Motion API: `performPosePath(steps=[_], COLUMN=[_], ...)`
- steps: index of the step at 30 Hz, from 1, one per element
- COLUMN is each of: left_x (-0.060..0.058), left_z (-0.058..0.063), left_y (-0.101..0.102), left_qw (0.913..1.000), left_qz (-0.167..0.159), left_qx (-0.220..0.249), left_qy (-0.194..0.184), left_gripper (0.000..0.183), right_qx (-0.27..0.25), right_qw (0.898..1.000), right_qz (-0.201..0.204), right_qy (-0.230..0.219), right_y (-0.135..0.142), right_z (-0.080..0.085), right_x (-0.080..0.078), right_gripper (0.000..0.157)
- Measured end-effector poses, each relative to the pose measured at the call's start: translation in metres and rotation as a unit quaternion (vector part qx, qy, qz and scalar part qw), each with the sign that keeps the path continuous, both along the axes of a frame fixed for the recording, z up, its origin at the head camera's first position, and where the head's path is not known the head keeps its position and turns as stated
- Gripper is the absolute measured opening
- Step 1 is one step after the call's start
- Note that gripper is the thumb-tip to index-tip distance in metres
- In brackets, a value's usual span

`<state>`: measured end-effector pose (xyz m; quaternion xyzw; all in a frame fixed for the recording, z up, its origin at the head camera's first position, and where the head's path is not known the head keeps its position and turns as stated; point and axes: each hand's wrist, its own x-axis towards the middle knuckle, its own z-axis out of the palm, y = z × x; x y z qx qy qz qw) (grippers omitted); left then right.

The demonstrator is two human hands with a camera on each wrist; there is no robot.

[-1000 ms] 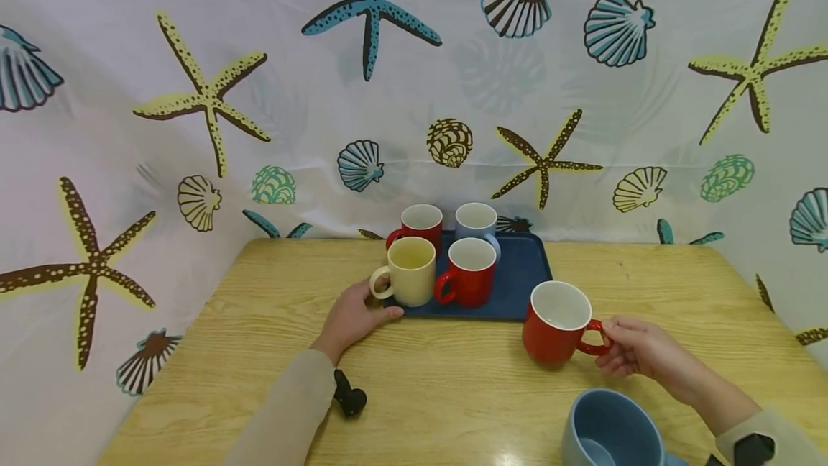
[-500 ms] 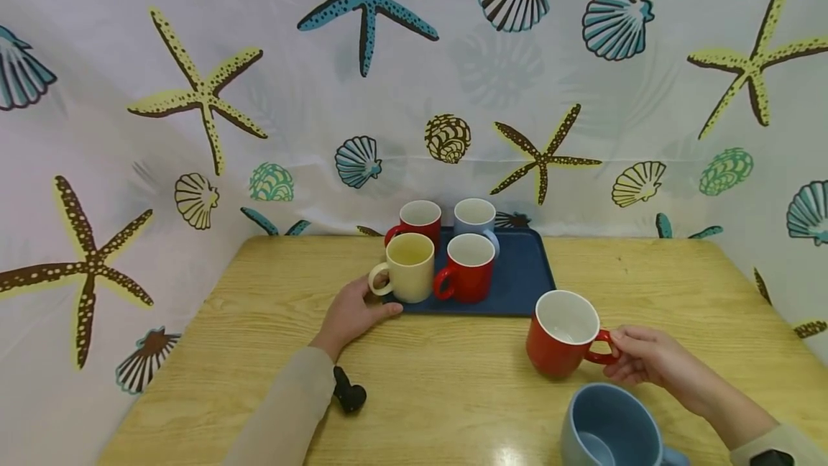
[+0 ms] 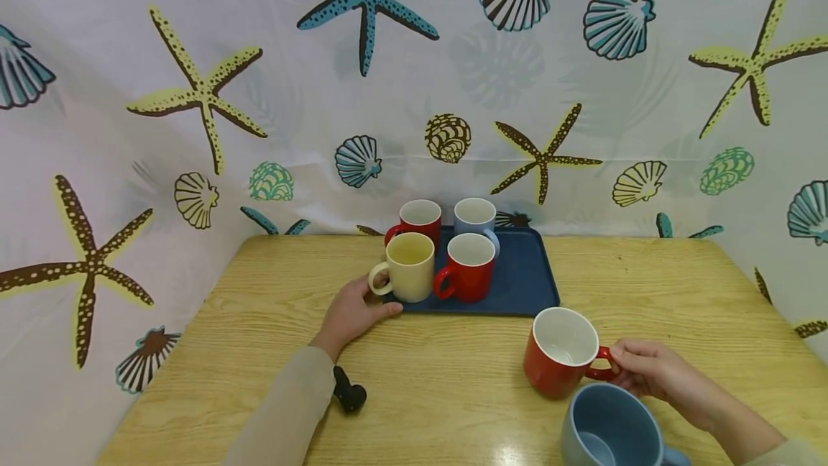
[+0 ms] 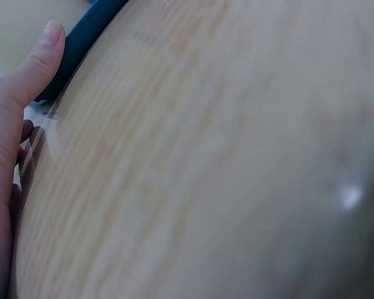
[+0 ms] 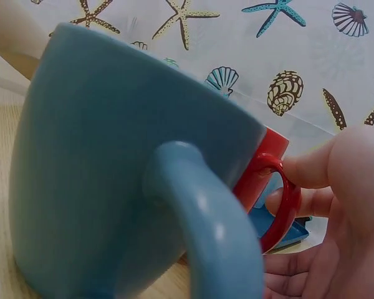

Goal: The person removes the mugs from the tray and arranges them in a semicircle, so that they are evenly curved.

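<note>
My right hand (image 3: 656,376) pinches the handle of a red mug (image 3: 558,365) with a white inside, in front of the tray's right corner. Close before it stands a blue mug (image 3: 608,426), which fills much of the right wrist view. My left hand (image 3: 352,313) grips the front left corner of a dark blue tray (image 3: 520,275); its thumb (image 4: 40,65) lies along the rim in the left wrist view. On the tray stand a cream mug (image 3: 414,272), a red mug (image 3: 472,272), a rear red mug (image 3: 430,225) and a light blue mug (image 3: 475,218).
The wooden table (image 3: 440,394) reaches back to a white curtain (image 3: 414,92) printed with starfish and shells. A black strap end (image 3: 349,390) hangs at the left wrist. The tray's right part shows bare surface.
My right hand has drawn the red mug toward me, away from the tray and nearer the blue mug. The left hand has stayed at the tray's corner.
</note>
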<state>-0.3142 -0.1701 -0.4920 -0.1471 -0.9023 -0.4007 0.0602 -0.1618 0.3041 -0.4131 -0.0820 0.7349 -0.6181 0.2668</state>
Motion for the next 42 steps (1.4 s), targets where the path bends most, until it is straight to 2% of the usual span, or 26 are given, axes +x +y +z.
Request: performPosePath(steps=[11, 23, 42], left_x=[0.000, 0.000, 0.001], left_z=[0.006, 0.001, 0.000], left_y=[0.001, 0.000, 0.001], left_qw=[1.0000, 1.0000, 1.0000], left_qz=[-0.004, 0.000, -0.001], left_qx=[0.004, 0.002, 0.005], left_qy=[0.000, 0.000, -0.002], left_gripper=[0.060, 0.062, 0.062], right_qx=[-0.005, 0.004, -0.023], right_qw=[1.000, 1.000, 0.997], right_qz=[0.026, 0.024, 0.074], right_qy=[-0.002, -0.007, 0.001], right_y=[-0.003, -0.007, -0.001], right_z=[-0.005, -0.008, -0.015], right_x=[0.005, 0.009, 0.010], right_gripper=[0.029, 0.029, 0.030])
